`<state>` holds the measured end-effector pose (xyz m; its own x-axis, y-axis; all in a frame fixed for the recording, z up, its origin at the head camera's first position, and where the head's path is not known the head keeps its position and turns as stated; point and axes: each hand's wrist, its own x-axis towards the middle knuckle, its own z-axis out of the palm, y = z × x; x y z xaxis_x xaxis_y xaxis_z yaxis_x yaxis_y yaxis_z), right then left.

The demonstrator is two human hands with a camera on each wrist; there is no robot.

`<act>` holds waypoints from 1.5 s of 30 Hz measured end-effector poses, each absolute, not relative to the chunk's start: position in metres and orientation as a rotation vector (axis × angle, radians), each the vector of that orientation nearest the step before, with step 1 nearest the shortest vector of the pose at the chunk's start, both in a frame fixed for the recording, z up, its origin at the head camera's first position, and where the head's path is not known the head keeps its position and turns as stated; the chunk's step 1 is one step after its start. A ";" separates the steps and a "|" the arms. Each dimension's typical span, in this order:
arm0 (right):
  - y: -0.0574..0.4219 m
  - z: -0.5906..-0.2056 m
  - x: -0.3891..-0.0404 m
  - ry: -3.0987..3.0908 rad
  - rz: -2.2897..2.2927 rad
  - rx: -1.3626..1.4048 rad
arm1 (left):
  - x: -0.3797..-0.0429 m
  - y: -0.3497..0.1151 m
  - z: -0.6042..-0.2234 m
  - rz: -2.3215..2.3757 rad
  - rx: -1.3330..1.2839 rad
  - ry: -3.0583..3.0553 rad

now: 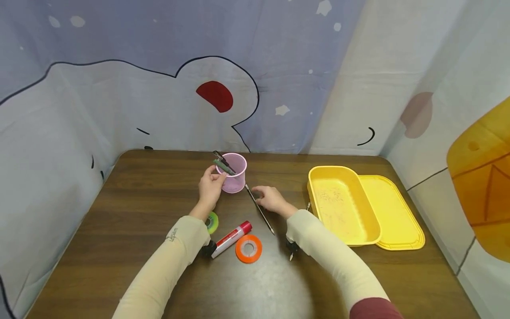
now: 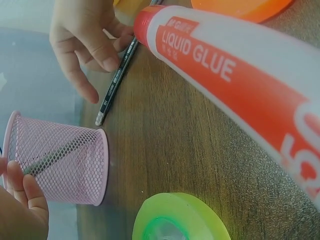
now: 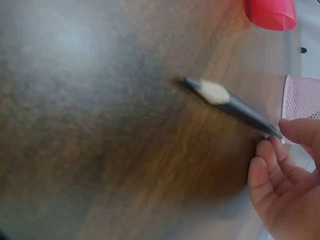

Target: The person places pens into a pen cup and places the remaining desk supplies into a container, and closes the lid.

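Note:
My left hand (image 1: 211,188) holds the near left side of a pink mesh pen cup (image 1: 233,184), close to its rim. A green pen (image 1: 223,167) and a black pen (image 1: 220,157) lean inside the cup. Over a dark pencil (image 1: 260,212) with a sharpened end, my right hand (image 1: 272,199) hovers low, its thumb beside the shaft. In the left wrist view, the right index fingertip (image 2: 90,94) is apart from the pencil. The right wrist view shows the sharpened tip of a pencil (image 3: 215,93), blurred.
A liquid glue tube (image 1: 231,239), an orange tape roll (image 1: 242,257) and a green tape roll (image 1: 214,222) lie nearer me. At right stand a yellow box (image 1: 338,204) and its yellow lid (image 1: 392,212). Another pencil (image 1: 291,256) lies partly under my right forearm.

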<state>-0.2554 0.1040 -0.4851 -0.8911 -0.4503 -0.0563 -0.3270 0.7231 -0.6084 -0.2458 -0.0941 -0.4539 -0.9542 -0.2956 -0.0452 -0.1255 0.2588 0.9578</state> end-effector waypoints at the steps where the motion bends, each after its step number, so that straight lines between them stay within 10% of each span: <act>1: 0.103 -0.485 -0.256 2.748 -0.867 -0.667 | -0.246 -0.094 -0.454 -1.789 0.399 -2.375; 45: 0.136 -0.474 -0.284 2.785 -0.563 -0.616 | -0.246 -0.094 -0.454 -1.826 0.396 -2.345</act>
<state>-0.2842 0.1359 -0.4743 -0.8840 -0.4454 -0.1418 -0.3553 0.8375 -0.4151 -0.2456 -0.0937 -0.4539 -0.9551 -0.2924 -0.0488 -0.1190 0.2271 0.9666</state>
